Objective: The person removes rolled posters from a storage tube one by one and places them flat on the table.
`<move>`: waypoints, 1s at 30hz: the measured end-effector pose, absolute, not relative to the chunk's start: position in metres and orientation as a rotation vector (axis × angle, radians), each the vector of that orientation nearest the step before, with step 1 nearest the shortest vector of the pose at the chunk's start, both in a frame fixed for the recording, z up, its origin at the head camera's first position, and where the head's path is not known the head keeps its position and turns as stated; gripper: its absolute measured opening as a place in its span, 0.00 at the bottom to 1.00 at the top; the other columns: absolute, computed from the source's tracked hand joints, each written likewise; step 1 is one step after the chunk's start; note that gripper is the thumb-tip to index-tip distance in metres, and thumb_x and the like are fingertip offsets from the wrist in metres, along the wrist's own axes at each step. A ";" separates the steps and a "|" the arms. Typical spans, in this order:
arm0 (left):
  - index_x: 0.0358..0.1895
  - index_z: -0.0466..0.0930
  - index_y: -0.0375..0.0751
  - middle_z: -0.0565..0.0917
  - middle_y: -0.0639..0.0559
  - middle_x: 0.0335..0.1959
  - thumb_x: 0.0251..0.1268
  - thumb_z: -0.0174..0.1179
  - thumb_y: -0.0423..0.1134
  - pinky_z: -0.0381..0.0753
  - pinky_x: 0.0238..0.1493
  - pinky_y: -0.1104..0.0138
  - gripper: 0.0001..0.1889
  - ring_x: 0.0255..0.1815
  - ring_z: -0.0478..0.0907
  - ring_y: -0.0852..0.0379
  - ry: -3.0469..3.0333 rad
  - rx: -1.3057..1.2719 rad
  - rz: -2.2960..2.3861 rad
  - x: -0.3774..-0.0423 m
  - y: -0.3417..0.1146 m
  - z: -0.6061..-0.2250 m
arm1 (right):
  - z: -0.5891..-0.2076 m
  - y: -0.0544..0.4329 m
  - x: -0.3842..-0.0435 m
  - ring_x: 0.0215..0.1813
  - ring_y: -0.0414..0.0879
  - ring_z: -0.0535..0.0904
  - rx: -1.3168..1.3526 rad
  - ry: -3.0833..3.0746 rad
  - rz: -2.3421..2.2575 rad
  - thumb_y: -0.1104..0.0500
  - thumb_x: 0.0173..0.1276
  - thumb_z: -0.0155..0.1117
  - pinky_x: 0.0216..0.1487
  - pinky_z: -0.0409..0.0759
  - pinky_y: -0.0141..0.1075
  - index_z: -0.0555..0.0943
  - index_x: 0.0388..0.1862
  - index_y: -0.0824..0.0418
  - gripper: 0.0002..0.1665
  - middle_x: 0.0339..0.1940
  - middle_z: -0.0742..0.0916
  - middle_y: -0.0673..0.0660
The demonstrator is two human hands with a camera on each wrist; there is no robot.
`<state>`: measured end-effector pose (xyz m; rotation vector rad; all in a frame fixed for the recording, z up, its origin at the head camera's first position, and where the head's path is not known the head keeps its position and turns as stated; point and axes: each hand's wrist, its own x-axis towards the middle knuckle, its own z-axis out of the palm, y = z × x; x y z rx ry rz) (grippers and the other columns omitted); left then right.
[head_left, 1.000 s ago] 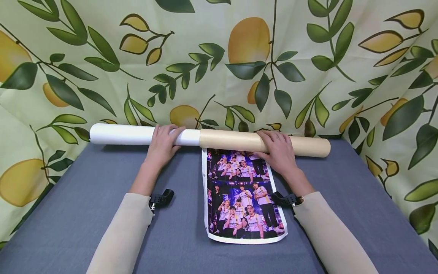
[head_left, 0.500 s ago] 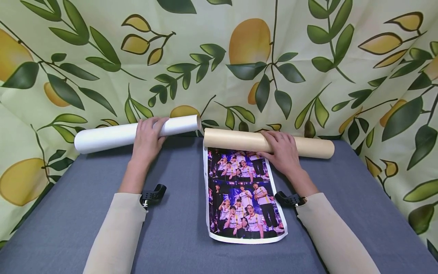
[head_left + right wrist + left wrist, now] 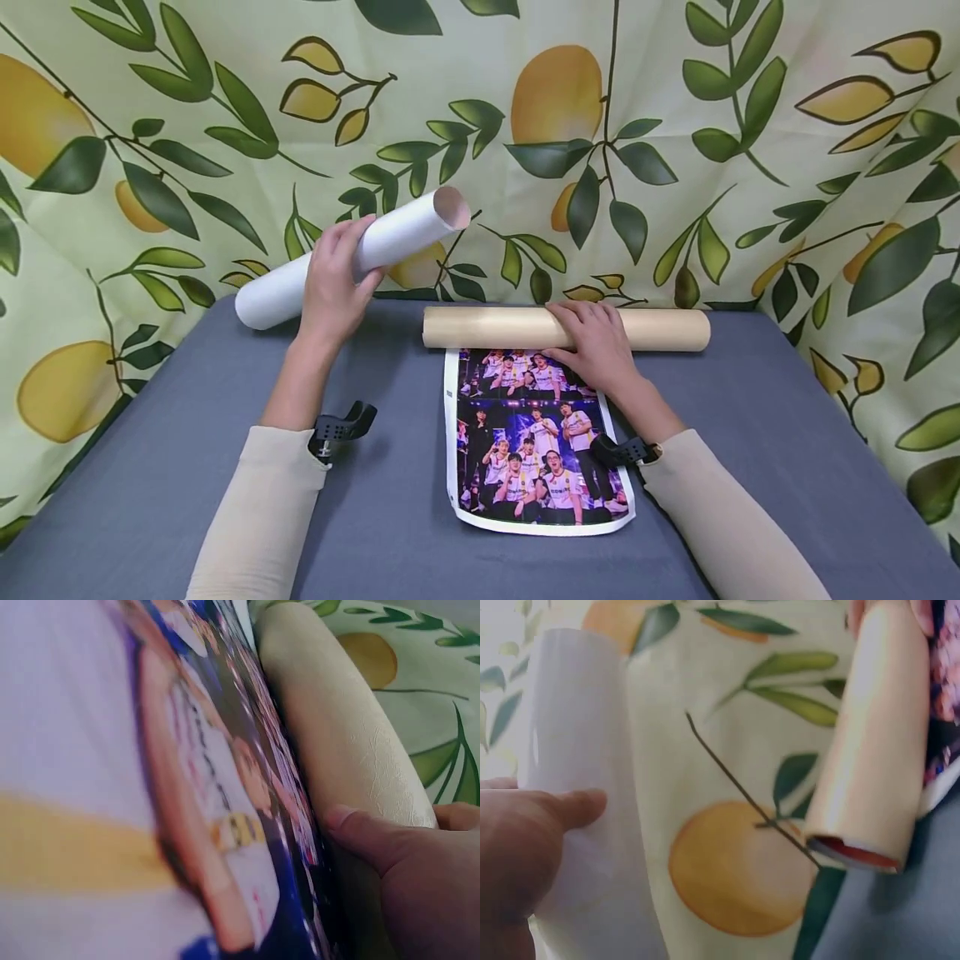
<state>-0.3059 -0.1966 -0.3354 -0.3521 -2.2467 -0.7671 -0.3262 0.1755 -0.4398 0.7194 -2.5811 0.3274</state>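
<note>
My left hand grips a white paper roll around its middle. The roll is slanted, its hollow right end raised against the backdrop and its left end low by the table's back edge. In the left wrist view my thumb lies along the side of the white roll. Fingers over the top and thumb on the near side, my right hand holds a beige paper roll lying level at the back of the table. The right wrist view shows fine texture on this beige roll. A white-bordered photo print extends from the beige roll toward me.
A grey cloth covers the table. Behind it hangs a pale fabric backdrop printed with fruit and leaves, close to both rolls. Black wrist mounts sit at the cuffs, the right one overlapping the print's edge.
The white roll, end to end with the beige roll at first, has been drawn left, and its right end lifted and tilted up. The beige roll has shifted slightly left and toward me.
</note>
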 end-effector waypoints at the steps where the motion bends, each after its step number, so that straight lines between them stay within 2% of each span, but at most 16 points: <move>1: 0.69 0.74 0.44 0.75 0.35 0.65 0.57 0.72 0.28 0.68 0.69 0.45 0.34 0.68 0.70 0.37 -2.229 -0.350 -0.791 -0.303 -0.194 -0.332 | -0.440 0.175 -0.326 0.66 0.62 0.73 0.723 -2.582 0.324 0.42 0.60 0.76 0.73 0.60 0.58 0.72 0.73 0.53 0.44 0.65 0.80 0.61; 11: 0.70 0.74 0.42 0.75 0.37 0.66 0.56 0.73 0.28 0.70 0.69 0.47 0.35 0.69 0.70 0.42 -2.081 -0.449 -0.892 -0.282 -0.173 -0.312 | -0.433 0.170 -0.322 0.74 0.62 0.67 0.695 -2.596 0.393 0.39 0.59 0.76 0.78 0.55 0.64 0.69 0.75 0.55 0.49 0.71 0.76 0.63; 17: 0.70 0.73 0.42 0.75 0.37 0.67 0.56 0.74 0.31 0.72 0.68 0.48 0.36 0.69 0.71 0.44 -2.002 -0.484 -0.937 -0.273 -0.165 -0.301 | -0.416 0.170 -0.317 0.74 0.63 0.66 0.723 -2.571 0.440 0.38 0.57 0.77 0.78 0.56 0.63 0.67 0.76 0.56 0.53 0.73 0.74 0.64; 25: 0.72 0.70 0.40 0.75 0.39 0.66 0.58 0.74 0.35 0.71 0.66 0.53 0.37 0.65 0.73 0.48 -1.918 -0.464 -1.045 -0.266 -0.158 -0.294 | -0.385 0.168 -0.302 0.74 0.62 0.68 0.727 -2.523 0.629 0.44 0.62 0.76 0.75 0.64 0.60 0.68 0.76 0.58 0.47 0.73 0.75 0.64; 28: 0.71 0.71 0.39 0.76 0.40 0.65 0.57 0.75 0.33 0.72 0.67 0.55 0.37 0.64 0.73 0.51 -1.900 -0.457 -1.126 -0.263 -0.155 -0.293 | -0.377 0.166 -0.297 0.74 0.61 0.68 0.718 -2.532 0.656 0.45 0.64 0.74 0.74 0.65 0.60 0.68 0.76 0.57 0.45 0.73 0.75 0.63; 30: 0.70 0.72 0.38 0.78 0.44 0.63 0.56 0.74 0.31 0.74 0.65 0.58 0.36 0.62 0.74 0.53 -1.841 -0.480 -1.230 -0.261 -0.154 -0.291 | -0.373 0.165 -0.293 0.74 0.61 0.69 0.719 -2.534 0.663 0.45 0.64 0.74 0.74 0.65 0.60 0.68 0.76 0.56 0.45 0.73 0.75 0.62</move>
